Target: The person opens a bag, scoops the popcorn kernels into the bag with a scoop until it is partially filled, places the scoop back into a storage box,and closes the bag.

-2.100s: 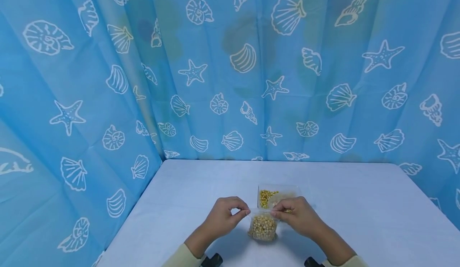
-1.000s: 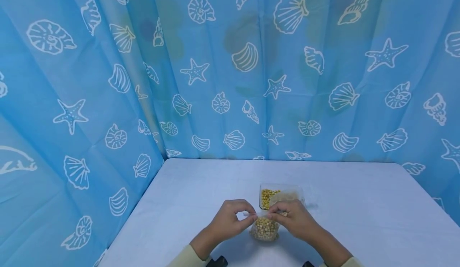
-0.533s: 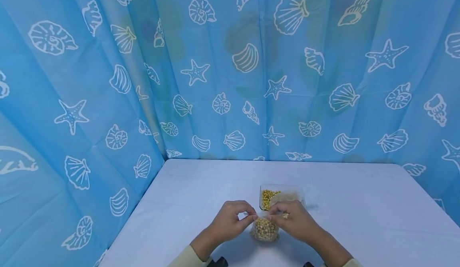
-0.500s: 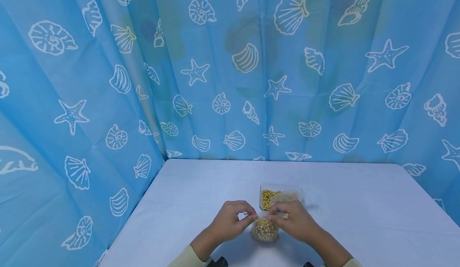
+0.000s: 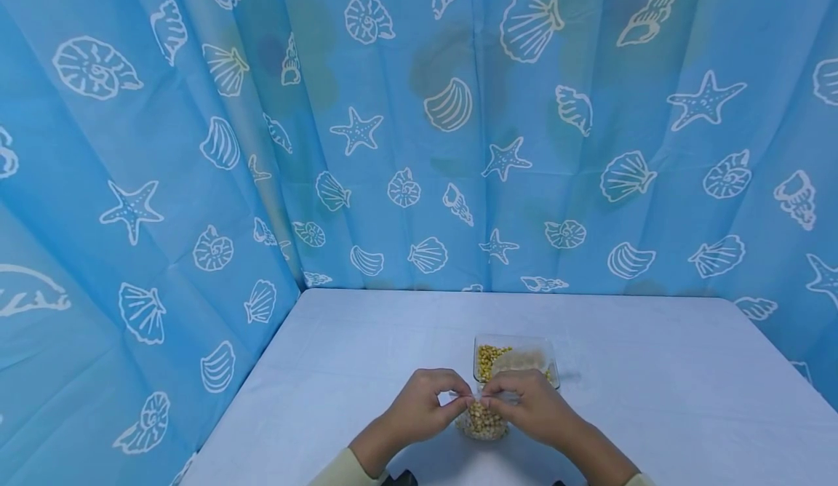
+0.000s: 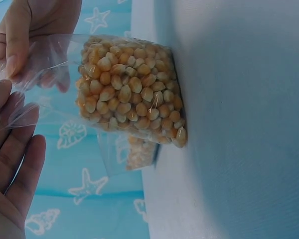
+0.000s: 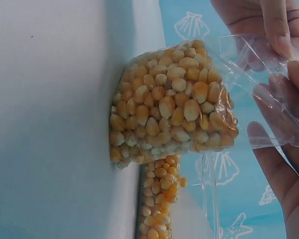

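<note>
A clear plastic bag of corn kernels (image 5: 483, 425) stands upright on the table, its filled bottom on the white cloth. My left hand (image 5: 424, 404) pinches the bag's loose top between thumb and forefinger. Close beside it, my right hand (image 5: 533, 407) pinches the same gathered top, fingertips nearly meeting the left's. In the left wrist view the thin film stretches from the kernels (image 6: 129, 89) to both hands. The right wrist view shows the film twisted or creased (image 7: 239, 69) at the neck; whether it is knotted I cannot tell.
Just behind the bag sits a clear rectangular container (image 5: 557, 374) holding yellow kernels (image 5: 489, 359) and a pale beige item (image 5: 520, 359) of unclear kind. A white cloth covers the table (image 5: 366, 333). A blue curtain with shell prints (image 5: 419, 144) hangs behind and at the left.
Both hands have come closer together along the bag's top, from its two corners to the middle. The film between them is now bunched, and the bag stays in place.
</note>
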Demonstrator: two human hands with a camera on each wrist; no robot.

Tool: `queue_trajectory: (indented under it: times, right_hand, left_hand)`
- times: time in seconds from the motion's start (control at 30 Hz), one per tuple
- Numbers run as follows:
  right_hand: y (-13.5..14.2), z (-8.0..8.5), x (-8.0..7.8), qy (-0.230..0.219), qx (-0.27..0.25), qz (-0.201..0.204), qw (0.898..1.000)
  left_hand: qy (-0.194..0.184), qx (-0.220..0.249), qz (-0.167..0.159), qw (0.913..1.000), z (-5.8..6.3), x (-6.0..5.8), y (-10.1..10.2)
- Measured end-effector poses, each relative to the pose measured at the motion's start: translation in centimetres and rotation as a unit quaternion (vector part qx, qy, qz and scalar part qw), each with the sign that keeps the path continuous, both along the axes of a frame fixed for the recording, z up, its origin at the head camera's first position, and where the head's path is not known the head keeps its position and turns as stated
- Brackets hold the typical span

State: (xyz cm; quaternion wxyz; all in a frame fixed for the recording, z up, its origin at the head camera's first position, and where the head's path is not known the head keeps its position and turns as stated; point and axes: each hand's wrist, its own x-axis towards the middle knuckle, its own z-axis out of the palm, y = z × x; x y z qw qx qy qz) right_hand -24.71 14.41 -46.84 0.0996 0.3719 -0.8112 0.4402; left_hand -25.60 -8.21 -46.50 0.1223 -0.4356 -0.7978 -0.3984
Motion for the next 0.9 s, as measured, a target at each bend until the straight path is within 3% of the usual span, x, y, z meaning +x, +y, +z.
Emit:
queue_trajectory:
  times: [0.27,0.47,0.8,0.9]
  right_hand:
    - [-0.09,0.45,0.28,0.003,-0.006,0.014,1.000]
    - [-0.16,0.35,0.30,0.000,-0.012,0.023,1.000]
    - [-0.04,0.41,0.18,-0.046,0.012,0.028,0.998]
    - [-0.01,0.44,0.15,-0.044,0.015,0.027,0.999]
  left_hand:
    - [-0.003,-0.004,-0.002,1.0000,-0.01,0.13,0.06]
    - [0.021,-0.014,-0.004,0.9997,0.03,0.22,0.24]
    - [0.060,-0.034,0.002,0.9976,0.05,0.40,0.35]
    - [0.051,-0.033,0.005,0.9982,0.08,0.40,0.39]
